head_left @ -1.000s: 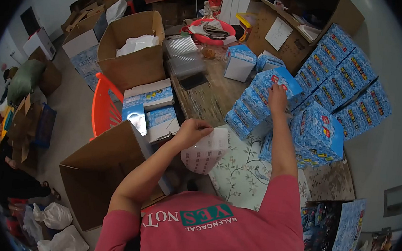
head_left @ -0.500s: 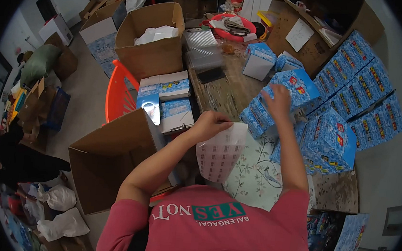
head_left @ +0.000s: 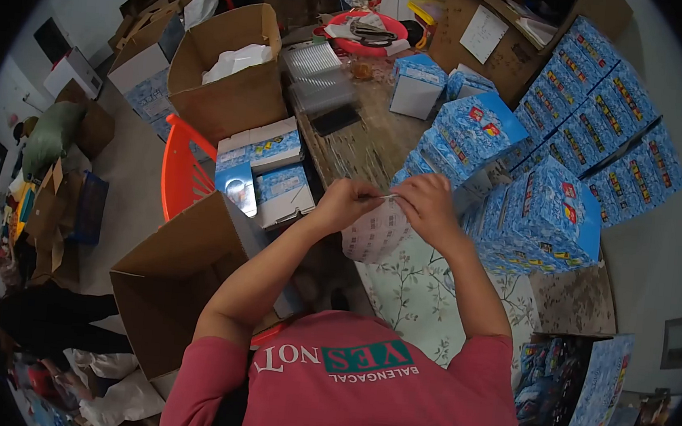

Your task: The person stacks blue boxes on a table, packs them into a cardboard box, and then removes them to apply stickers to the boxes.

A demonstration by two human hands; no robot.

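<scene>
A sheet of small printed labels (head_left: 373,234) hangs over the near side of the table, its top edge pinched in my left hand (head_left: 347,205). My right hand (head_left: 430,209) closes its fingers on the same top edge, close beside the left fingertips. Just beyond the right hand stands a row of blue patterned boxes (head_left: 477,136). Another group of blue boxes (head_left: 547,219) stands to the right of my right forearm. Under the sheet and the right hand lies a floral cloth (head_left: 423,289).
An open empty carton (head_left: 181,280) is at the left, near my left elbow. Behind it are an orange chair (head_left: 179,168), a box of white and blue cartons (head_left: 261,157) and a tall carton (head_left: 222,93). A person in dark clothes (head_left: 56,318) bends at the far left.
My right hand has left the blue boxes and come to the label sheet's top edge beside my left hand. The sheet now hangs shorter and more curved. The whole view has shifted slightly.
</scene>
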